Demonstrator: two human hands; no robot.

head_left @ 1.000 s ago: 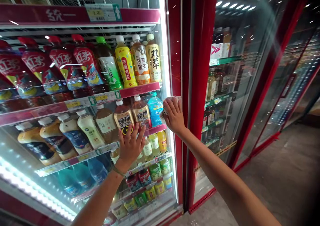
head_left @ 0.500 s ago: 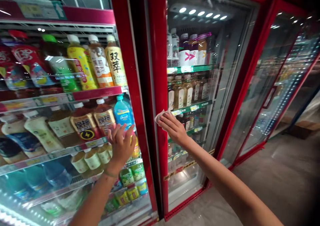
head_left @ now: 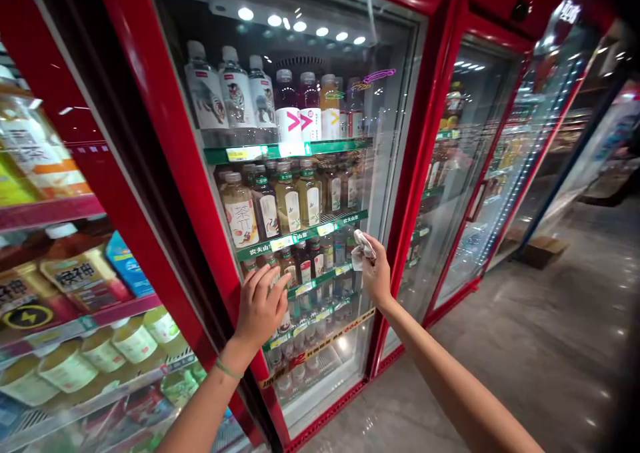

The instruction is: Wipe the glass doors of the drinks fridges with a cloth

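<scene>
My right hand is closed around a crumpled white tissue, raised before the right part of a glass cooler door. A gap seems to lie between tissue and glass, though I cannot tell for sure. My left hand, fingers spread, is at the lower left of the same door, by its red frame; it holds nothing. Whether its fingertips touch the glass I cannot make out. Behind the pane stand bottled drinks, among them tea bottles and white-labelled bottles on green-edged shelves.
Another cooler with bottles on shelves is close on my left, a dark gap between the two. More red-framed coolers run off to the right. A brown cardboard box lies on the grey floor.
My view has swung right. The right hand has taken the tissue from the red frame's left side to before the door's right part. My left hand has moved from the left cooler to this door.
</scene>
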